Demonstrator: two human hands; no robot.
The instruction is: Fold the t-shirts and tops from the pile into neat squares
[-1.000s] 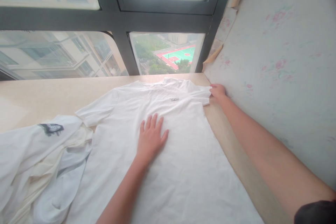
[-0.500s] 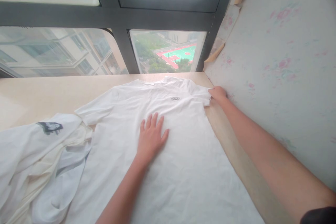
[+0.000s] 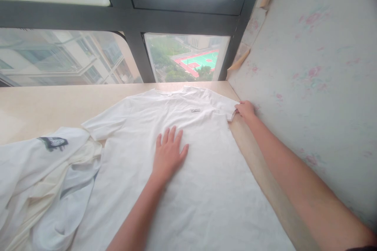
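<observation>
A white T-shirt with a small dark chest print lies spread on the windowsill, its collar toward the window. My left hand rests flat on the shirt's middle, fingers spread. At the end of the right-hand sleeve, my right hand pinches the fabric near the hem, beside the wall. That sleeve's opening is slightly lifted and shows a dark gap. The other sleeve lies flat on the left, its end close to a heap of clothes.
Crumpled white and cream clothes, one with a dark print, lie at the left. Along the back runs a dark window frame. A flowered wallpapered wall bounds the right side. The beige sill shows around the shirt.
My right hand has shifted slightly, and the sleeve end it holds is drawn a little toward the wall with its opening raised. My left hand stays in place on the shirt.
</observation>
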